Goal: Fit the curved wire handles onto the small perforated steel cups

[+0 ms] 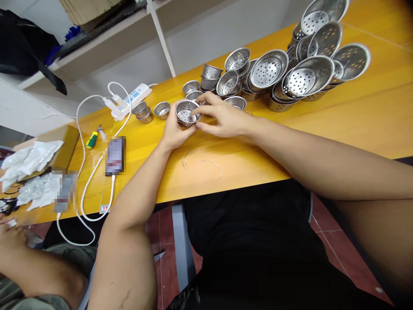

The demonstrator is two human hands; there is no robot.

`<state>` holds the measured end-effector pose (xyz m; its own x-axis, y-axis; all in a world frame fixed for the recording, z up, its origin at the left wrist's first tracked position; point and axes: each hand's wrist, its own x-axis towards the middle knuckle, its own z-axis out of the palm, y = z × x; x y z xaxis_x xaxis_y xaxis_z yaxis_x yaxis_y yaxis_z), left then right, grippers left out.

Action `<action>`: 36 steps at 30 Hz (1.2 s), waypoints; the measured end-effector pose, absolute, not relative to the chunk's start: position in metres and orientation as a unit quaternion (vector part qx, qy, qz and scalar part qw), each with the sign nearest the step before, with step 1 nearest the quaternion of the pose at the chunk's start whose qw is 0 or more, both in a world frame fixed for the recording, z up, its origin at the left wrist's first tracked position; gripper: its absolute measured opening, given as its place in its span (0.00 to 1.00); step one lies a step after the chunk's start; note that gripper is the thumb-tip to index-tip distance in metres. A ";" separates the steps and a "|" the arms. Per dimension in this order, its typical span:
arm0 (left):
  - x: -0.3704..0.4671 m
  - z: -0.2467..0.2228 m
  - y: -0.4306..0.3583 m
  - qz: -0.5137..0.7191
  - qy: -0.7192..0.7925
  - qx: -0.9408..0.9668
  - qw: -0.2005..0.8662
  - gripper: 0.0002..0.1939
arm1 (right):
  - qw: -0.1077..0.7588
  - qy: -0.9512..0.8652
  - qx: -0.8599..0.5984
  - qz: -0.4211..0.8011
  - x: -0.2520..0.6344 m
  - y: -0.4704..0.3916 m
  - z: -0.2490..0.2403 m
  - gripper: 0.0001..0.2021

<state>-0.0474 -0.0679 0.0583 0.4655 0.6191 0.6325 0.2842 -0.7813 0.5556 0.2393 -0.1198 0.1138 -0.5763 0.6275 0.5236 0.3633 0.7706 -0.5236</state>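
Observation:
A small perforated metal cup [184, 113] is tilted toward me above the table. My left hand [176, 131] wraps round its left side and underside. My right hand [221, 114] is at the cup's right side, its index finger reaching over the rim and its thumb near the lower edge; whether it pinches something small inside is hidden. Just behind my hands stand more perforated cups [191, 87], and one single cup [161, 110] sits to the left. Several thin curved wires [213, 162] lie on the table in front of my hands.
Stacked perforated cups [269, 69] crowd the back right of the table [355, 125]. On the left are a power strip [132, 101], white cables, a phone [115, 156], a green-and-yellow-handled tool [92, 140] and plastic bags [38, 189]. Another person's arm [41, 271] is at lower left.

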 end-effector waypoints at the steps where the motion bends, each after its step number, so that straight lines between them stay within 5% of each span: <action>1: -0.047 0.060 -0.069 0.434 0.269 0.838 0.193 0.50 | 0.356 -0.871 -0.282 0.189 0.239 -0.120 0.114 0.22; 13: -0.050 0.063 -0.070 0.411 0.335 0.833 0.155 0.59 | 0.340 -0.857 -0.371 0.112 0.245 -0.129 0.143 0.23; 21: -0.076 0.059 -0.048 0.449 0.404 0.786 0.129 0.51 | 0.261 -0.791 -0.553 0.021 0.269 -0.128 0.185 0.36; 36: -0.086 0.048 -0.042 0.358 0.504 0.758 0.207 0.55 | 0.232 -0.847 -0.462 0.123 0.277 -0.092 0.140 0.30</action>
